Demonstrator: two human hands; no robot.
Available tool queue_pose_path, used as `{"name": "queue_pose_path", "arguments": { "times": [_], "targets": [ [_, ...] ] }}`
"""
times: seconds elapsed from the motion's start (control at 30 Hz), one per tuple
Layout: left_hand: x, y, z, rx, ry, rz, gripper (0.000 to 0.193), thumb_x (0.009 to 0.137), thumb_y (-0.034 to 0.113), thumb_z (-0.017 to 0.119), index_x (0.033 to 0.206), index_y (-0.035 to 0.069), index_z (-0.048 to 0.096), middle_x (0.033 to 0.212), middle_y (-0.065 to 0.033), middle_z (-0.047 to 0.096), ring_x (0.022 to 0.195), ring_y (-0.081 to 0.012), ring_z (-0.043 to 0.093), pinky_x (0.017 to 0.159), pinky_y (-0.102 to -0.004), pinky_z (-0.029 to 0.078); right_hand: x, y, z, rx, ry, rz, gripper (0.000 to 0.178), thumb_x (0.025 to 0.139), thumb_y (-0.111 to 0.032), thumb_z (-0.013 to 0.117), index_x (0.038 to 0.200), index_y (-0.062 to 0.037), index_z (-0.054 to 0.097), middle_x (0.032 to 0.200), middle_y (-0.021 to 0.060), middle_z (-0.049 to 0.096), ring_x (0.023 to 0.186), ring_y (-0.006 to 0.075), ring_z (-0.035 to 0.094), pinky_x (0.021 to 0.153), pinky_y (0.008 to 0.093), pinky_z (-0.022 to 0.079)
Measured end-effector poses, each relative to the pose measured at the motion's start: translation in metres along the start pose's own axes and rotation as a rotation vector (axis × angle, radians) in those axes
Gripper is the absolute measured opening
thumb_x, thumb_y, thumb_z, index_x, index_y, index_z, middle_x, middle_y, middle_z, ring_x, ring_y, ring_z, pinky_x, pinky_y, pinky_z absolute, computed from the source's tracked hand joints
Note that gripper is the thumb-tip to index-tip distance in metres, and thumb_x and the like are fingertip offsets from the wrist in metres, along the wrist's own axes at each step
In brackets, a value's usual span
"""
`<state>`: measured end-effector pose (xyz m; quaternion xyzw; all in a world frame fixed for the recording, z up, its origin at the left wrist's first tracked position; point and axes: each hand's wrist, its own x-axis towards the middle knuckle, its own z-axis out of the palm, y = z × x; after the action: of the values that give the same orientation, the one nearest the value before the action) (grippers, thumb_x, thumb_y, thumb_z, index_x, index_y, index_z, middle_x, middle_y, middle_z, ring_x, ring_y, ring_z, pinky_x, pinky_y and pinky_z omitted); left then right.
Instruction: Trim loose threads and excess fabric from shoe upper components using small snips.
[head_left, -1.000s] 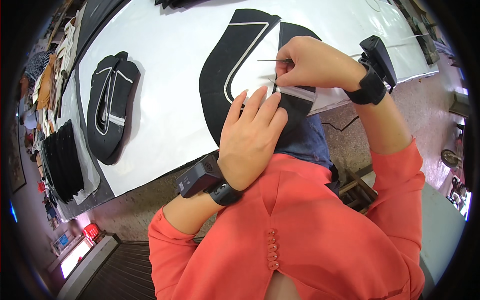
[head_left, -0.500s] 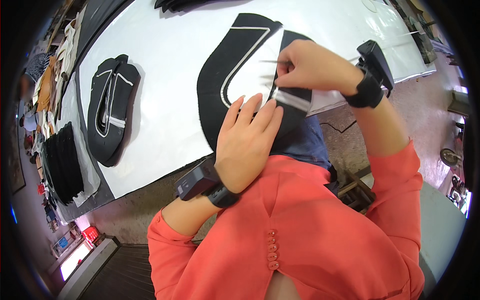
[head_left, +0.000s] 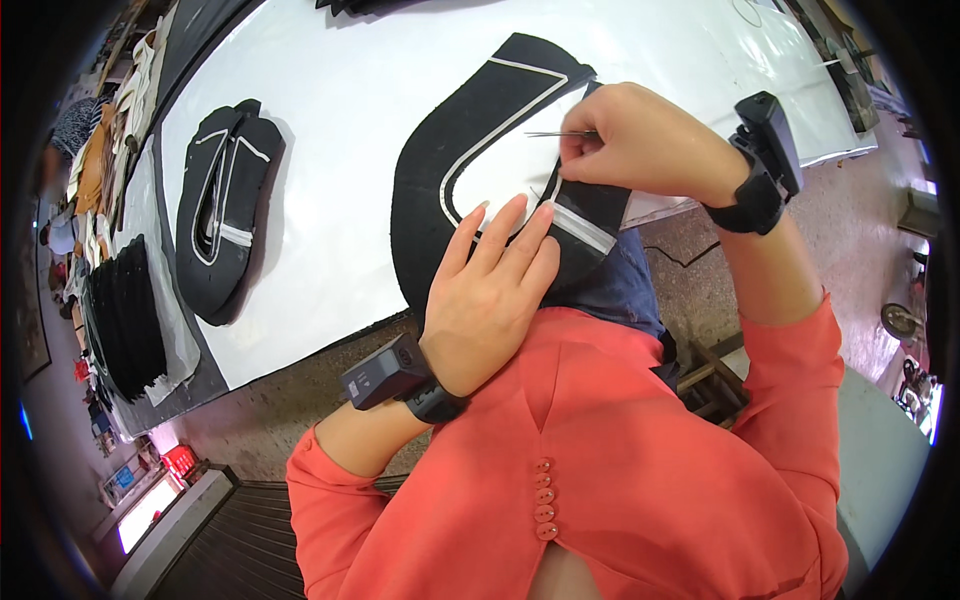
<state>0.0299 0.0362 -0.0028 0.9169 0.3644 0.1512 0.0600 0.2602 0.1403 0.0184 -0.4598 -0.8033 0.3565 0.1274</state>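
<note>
At table edge: both hands on black panel
right hand (head_left: pixel 640 140): fingers pinched on thin needle (head_left: pixel 555 134), tip pointing left
left hand (head_left: pixel 490 290): flat, fingers together, pressing panel (head_left: pixel 430 200) down
panel: black, white trim, hangs over near edge of white table (head_left: pixel 330 110)
wrists: black devices strapped on both
far left: second black piece (head_left: pixel 225 230), dark stack (head_left: pixel 125 320) at table end

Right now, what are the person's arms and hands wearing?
Both arms are in coral-orange long sleeves, pushed back from the wrists. Each wrist carries a black strap with a boxy black device: one on the left wrist, one on the right wrist. The left hand and right hand are bare: no gloves.
</note>
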Motion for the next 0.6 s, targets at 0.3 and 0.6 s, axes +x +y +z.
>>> {"name": "queue_pose_path", "arguments": {
  "times": [0.3,0.6],
  "targets": [
    [0.004,0.001,0.005,-0.008,0.053,-0.006,0.021,0.088,0.007,0.063,0.108,0.004,0.066,0.132,-0.0091,0.066,0.127,-0.0305,0.059,0.109,-0.0486,0.045,0.003,-0.006,-0.005,0.076,-0.055,0.154,0.023,0.074,-0.021,0.071,0.075,0.0022,0.069,0.065,0.0159,0.064,0.06,0.0271,0.063,0.062,0.0355,0.052],
    [0.015,0.0,0.011,-0.003,0.082,-0.003,0.025,0.086,0.009,0.062,0.11,0.004,0.063,0.132,-0.0139,0.062,0.128,-0.0324,0.056,0.112,-0.0493,0.042,0.003,0.004,0.005,0.033,-0.013,0.111,0.021,0.077,-0.017,0.073,0.078,0.0031,0.069,0.063,0.0081,0.062,0.057,0.016,0.056,0.056,0.0297,0.046]
  ]
}}
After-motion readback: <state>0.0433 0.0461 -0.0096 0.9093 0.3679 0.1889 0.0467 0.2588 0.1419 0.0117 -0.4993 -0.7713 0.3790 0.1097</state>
